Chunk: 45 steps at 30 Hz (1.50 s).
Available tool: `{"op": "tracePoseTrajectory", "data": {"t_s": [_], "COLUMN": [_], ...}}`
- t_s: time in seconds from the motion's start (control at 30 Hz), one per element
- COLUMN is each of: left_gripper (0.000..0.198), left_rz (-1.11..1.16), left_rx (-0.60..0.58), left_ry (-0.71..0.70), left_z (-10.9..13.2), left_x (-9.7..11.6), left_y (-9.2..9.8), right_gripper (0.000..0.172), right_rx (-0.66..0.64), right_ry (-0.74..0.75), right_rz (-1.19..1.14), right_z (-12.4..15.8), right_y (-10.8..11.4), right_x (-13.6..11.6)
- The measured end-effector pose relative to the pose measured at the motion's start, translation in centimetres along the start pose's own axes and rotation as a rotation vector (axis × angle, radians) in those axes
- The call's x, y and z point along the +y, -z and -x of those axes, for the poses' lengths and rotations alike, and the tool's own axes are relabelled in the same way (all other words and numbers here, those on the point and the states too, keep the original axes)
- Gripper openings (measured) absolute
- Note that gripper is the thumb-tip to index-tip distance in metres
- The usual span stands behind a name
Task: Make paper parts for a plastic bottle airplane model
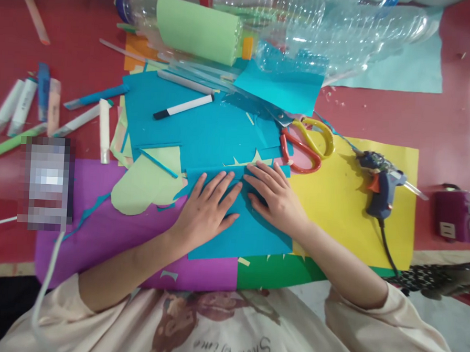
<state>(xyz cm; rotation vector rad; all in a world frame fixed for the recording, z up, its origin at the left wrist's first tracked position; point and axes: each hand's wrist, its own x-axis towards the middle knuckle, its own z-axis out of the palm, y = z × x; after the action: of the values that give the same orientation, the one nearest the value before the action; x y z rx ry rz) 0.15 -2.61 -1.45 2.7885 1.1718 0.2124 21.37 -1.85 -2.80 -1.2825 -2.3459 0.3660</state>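
Both palms rest on a sheet of blue paper [248,226] near the front of the table, where its far edge looks folded over. My left hand [210,206] lies on the sheet's left part with the fingers spread. On the right part lies my right hand [271,193], fingers stretched toward the fold. Just beyond the fingertips are pale green paper scraps [255,158]. A cut piece of light green paper [148,182] lies left of my left hand. Scissors with red and yellow handles [305,145] lie past my right hand.
A glue gun [384,189] sits on yellow paper [335,218] at the right. Clear plastic bottles [298,21] line the back, one wrapped in green paper [197,29]. Several markers [24,104] lie at the left, near a blurred device [49,182] with a white cable [51,271].
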Motion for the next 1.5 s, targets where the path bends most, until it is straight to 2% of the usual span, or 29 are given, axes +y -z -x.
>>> {"op": "tracePoseTrajectory", "data": {"t_s": [0.2, 0.47, 0.63, 0.7, 0.9, 1.3, 1.5], "left_gripper": [0.054, 0.053, 0.055, 0.054, 0.054, 0.054, 0.054], "left_rz": [0.001, -0.001, 0.012, -0.002, -0.035, -0.028, -0.067], "left_rx": [-0.017, -0.014, -0.039, -0.027, -0.013, -0.072, -0.017], "left_ry": [-0.001, -0.021, -0.031, -0.037, -0.043, -0.022, -0.028], "left_z": [0.0, 0.2, 0.2, 0.2, 0.2, 0.4, 0.5], "left_x": [0.0, 0.0, -0.1, -0.1, 0.0, 0.3, 0.3], "left_y": [-0.1, -0.3, -0.3, -0.3, -0.3, 0.1, 0.0], "right_gripper": [0.039, 0.042, 0.064, 0.067, 0.064, 0.061, 0.061], "right_rx": [0.005, -0.034, -0.125, -0.144, -0.162, -0.142, -0.140], "right_ry": [0.001, 0.037, 0.029, 0.034, 0.019, 0.031, 0.039], "right_rz": [0.011, 0.137, 0.172, 0.178, 0.168, 0.162, 0.167], "right_z": [0.1, 0.2, 1.3, 1.8, 2.2, 2.1, 2.2], "right_y": [0.1, 0.0, 0.2, 0.3, 0.4, 0.6, 0.6], "right_x": [-0.1, -0.6, -1.0, -1.0, -0.8, -0.8, -0.8]}}
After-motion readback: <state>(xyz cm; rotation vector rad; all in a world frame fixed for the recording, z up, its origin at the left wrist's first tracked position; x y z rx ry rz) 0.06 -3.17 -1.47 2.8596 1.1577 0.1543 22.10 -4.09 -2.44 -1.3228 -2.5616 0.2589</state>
